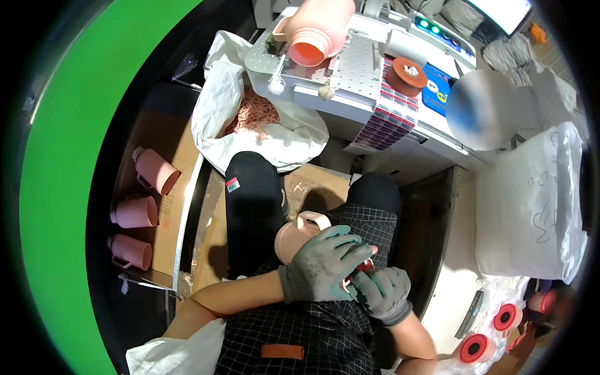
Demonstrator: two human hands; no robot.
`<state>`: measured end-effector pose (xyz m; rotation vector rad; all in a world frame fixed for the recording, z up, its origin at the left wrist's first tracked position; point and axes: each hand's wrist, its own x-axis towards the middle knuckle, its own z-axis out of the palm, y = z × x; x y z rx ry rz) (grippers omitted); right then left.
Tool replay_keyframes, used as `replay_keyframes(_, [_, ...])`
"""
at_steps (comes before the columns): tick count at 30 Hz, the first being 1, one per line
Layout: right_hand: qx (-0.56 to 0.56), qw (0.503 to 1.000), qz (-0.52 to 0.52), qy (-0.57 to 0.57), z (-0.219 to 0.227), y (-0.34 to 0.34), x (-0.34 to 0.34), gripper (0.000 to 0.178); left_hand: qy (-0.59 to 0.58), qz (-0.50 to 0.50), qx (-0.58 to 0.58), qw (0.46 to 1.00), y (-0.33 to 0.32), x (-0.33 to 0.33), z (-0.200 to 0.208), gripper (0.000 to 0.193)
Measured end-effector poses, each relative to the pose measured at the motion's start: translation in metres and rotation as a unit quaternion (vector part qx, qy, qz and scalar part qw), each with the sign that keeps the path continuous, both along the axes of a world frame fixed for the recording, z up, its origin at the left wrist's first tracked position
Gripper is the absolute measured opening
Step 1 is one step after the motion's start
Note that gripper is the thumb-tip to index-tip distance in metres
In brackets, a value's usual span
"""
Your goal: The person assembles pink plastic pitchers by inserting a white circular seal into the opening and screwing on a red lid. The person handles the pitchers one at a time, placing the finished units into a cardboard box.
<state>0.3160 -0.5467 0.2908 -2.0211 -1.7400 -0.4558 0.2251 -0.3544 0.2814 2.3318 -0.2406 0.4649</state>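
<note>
From where I'm standing, the person sits with knees parted, the left knee (252,175) and right knee (375,192) on the far side of the lap. The left arm bends at the elbow, its forearm (240,292) slanting across from the left to a fairly straight wrist (291,283). The gloved left hand (326,264) is palm down, fingers together, gently curved and reaching right. The right forearm (412,334) rises from the near right, leaning left, and the gloved right hand (383,292) meets the left fingertips, its own fingers curled inward. Both wrists are cuffed by the grey gloves.
</note>
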Motion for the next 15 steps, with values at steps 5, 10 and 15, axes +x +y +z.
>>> replay_keyframes(5, [0.041,0.994,-0.003,0.100,-0.006,0.004,-0.019,0.021,-0.015,0.012,-0.032,0.999,0.019,-0.013,0.008,0.074])
replay_keyframes(10, [0.163,0.897,-0.390,0.127,-0.019,-0.084,0.009,0.025,0.056,0.062,-0.097,0.992,0.062,-0.037,0.015,0.070])
replay_keyframes(15, [0.194,0.905,-0.235,0.298,-0.015,0.078,0.040,0.036,0.009,-0.084,-0.064,0.994,0.043,-0.032,0.000,0.072])
